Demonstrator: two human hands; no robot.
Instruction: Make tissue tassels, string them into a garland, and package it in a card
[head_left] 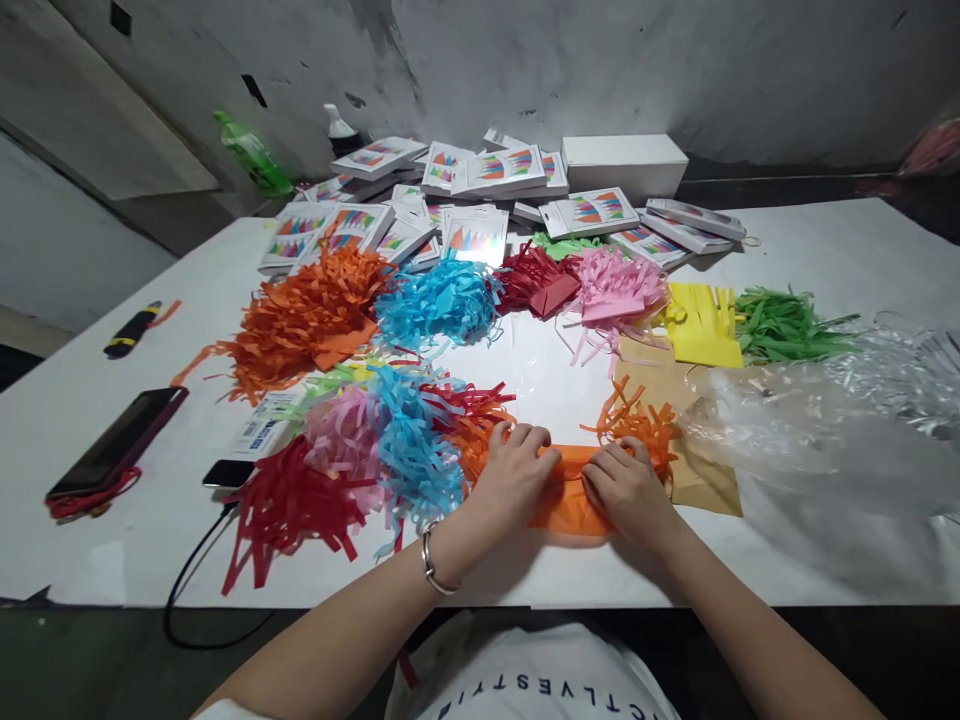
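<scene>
A sheet of orange tissue paper lies on the white table in front of me, with a rolled or folded ridge along its upper part. My left hand grips its left side with curled fingers, and my right hand pinches the right side. Cut orange fringe spreads out beyond my right hand. More orange strips show past my left hand, next to a blue fringed tassel. Red tassel strips and pink ones lie further left. The fingertips are partly hidden in the paper.
Several printed boxes and a plain white box are stacked at the back. Orange, blue, red, pink, yellow and green fringe bundles line the middle. Clear plastic lies right. A tablet-like device, cutter and cabled phone lie left.
</scene>
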